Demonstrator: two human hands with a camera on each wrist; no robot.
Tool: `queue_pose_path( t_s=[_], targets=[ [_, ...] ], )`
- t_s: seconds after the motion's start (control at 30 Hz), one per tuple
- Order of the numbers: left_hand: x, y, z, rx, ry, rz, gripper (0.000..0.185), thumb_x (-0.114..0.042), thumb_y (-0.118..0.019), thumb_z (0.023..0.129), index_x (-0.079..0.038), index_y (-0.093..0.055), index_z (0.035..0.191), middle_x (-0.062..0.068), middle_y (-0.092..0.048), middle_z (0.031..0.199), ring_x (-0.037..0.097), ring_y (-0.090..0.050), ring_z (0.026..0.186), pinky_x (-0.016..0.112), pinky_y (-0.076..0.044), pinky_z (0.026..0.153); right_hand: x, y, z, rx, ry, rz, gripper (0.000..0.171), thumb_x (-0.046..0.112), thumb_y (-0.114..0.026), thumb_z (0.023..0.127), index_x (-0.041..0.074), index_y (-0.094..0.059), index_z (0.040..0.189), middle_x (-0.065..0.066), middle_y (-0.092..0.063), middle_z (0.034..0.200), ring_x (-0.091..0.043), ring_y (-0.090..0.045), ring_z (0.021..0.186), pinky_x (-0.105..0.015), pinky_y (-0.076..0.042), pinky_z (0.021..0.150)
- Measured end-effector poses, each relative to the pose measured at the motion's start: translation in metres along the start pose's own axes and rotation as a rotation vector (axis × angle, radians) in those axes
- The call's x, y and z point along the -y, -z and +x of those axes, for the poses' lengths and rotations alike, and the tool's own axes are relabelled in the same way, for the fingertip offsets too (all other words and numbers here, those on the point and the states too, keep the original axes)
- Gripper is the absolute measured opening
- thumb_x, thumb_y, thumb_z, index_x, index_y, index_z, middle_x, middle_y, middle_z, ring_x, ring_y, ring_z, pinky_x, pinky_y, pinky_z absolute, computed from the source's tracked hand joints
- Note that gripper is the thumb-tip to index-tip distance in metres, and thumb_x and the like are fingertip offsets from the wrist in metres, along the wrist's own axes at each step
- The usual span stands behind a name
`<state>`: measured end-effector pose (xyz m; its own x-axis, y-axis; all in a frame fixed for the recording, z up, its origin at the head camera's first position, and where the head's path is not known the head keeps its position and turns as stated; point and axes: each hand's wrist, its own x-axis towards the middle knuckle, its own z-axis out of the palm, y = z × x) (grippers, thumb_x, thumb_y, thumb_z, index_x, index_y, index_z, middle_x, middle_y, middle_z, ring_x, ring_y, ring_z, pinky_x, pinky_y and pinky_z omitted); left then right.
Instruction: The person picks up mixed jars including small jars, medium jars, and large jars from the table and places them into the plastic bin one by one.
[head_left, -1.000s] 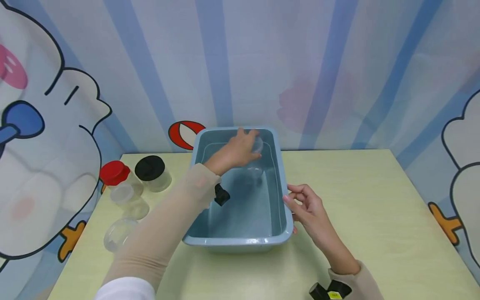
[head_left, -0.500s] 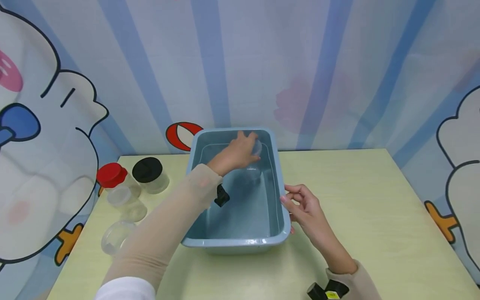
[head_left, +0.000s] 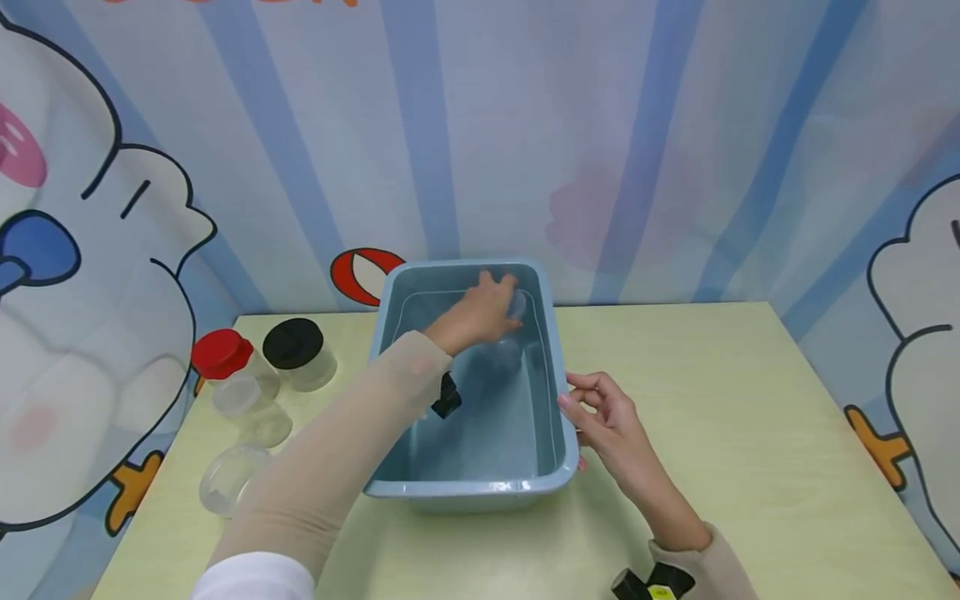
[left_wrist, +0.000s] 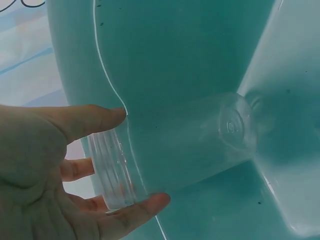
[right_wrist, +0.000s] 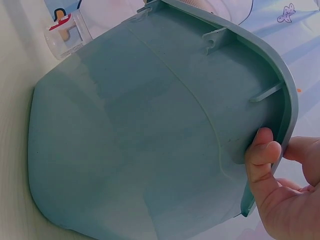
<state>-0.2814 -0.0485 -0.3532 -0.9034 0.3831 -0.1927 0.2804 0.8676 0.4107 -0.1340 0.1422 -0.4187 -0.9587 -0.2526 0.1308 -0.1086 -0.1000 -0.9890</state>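
Note:
A clear plastic jar (left_wrist: pixel 185 145) is inside the light blue plastic basin (head_left: pixel 478 483), near its far right corner. Its ribbed neck lies between the thumb and fingers of my left hand (head_left: pixel 483 312), which grips it from above. The jar's round base is at the basin floor in the left wrist view; whether it rests there I cannot tell. At the basin's right side, my right hand (head_left: pixel 611 425) pinches the rim, thumb on one side and fingers on the other. The right wrist view shows the basin's outer wall (right_wrist: pixel 130 140) beside those fingers.
To the basin's left stand a red-lidded jar (head_left: pixel 223 354), a black-lidded jar (head_left: pixel 296 350) and a smaller jar with a translucent lid (head_left: pixel 258 417). Nearer, a clear round container (head_left: pixel 234 477) is partly behind the left sleeve. A printed cloth (head_left: pixel 510 133) hangs behind the table (head_left: pixel 675 375).
The head view has shifted slightly. My left hand and the clear jar sit slightly lower in the basin. My right hand keeps its hold on the rim.

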Motion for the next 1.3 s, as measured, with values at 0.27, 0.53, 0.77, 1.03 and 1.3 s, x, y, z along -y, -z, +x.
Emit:
queue_pose_path(
  t_s=[0.27,0.53,0.77,1.03,1.3],
  targets=[
    [0.003,-0.006,0.002,-0.015,-0.004,0.004,0.064,-0.026,-0.063,0.1,-0.002,-0.032,0.15,0.03,-0.03,0.146,0.038,-0.055,0.114,0.045,-0.05,0.089,-0.001,-0.001,0.0,-0.001,-0.021,-0.01,0.037,0.007,-0.055,0.102,-0.008,-0.042,0.133,-0.013,-0.06,0.098,-0.011,-0.057,0.054,-0.024,-0.048,0.045],
    [0.004,-0.011,0.005,-0.023,-0.002,0.036,0.065,-0.028,-0.064,0.099,-0.003,-0.033,0.15,0.03,-0.031,0.146,0.039,-0.055,0.113,0.044,-0.051,0.088,0.0,-0.002,-0.001,0.001,-0.009,0.001,0.037,0.005,-0.054,0.103,-0.01,-0.042,0.133,-0.011,-0.06,0.097,-0.01,-0.054,0.051,-0.024,-0.047,0.044],
    [0.006,-0.015,0.007,-0.023,-0.009,0.029,0.066,-0.027,-0.065,0.099,-0.002,-0.033,0.15,0.029,-0.033,0.145,0.039,-0.056,0.113,0.044,-0.051,0.089,0.0,-0.001,0.0,0.001,-0.003,0.005,0.037,0.006,-0.054,0.103,-0.01,-0.041,0.133,-0.011,-0.06,0.098,-0.01,-0.054,0.051,-0.024,-0.047,0.044],
    [0.008,-0.018,0.009,-0.021,-0.002,0.028,0.068,-0.027,-0.065,0.099,-0.001,-0.031,0.151,0.029,-0.031,0.147,0.039,-0.053,0.119,0.045,-0.05,0.093,-0.002,0.0,0.0,-0.001,-0.001,-0.002,0.036,0.006,-0.054,0.103,-0.01,-0.041,0.133,-0.01,-0.061,0.098,-0.011,-0.054,0.05,-0.023,-0.047,0.044],
    [0.012,-0.022,0.013,-0.019,-0.001,0.015,0.068,-0.028,-0.064,0.099,-0.001,-0.03,0.152,0.029,-0.032,0.146,0.039,-0.051,0.122,0.046,-0.049,0.095,-0.001,0.0,0.001,-0.011,0.002,-0.026,0.036,0.006,-0.055,0.102,-0.009,-0.042,0.132,-0.012,-0.06,0.098,-0.011,-0.06,0.058,-0.025,-0.051,0.047]
  ],
)
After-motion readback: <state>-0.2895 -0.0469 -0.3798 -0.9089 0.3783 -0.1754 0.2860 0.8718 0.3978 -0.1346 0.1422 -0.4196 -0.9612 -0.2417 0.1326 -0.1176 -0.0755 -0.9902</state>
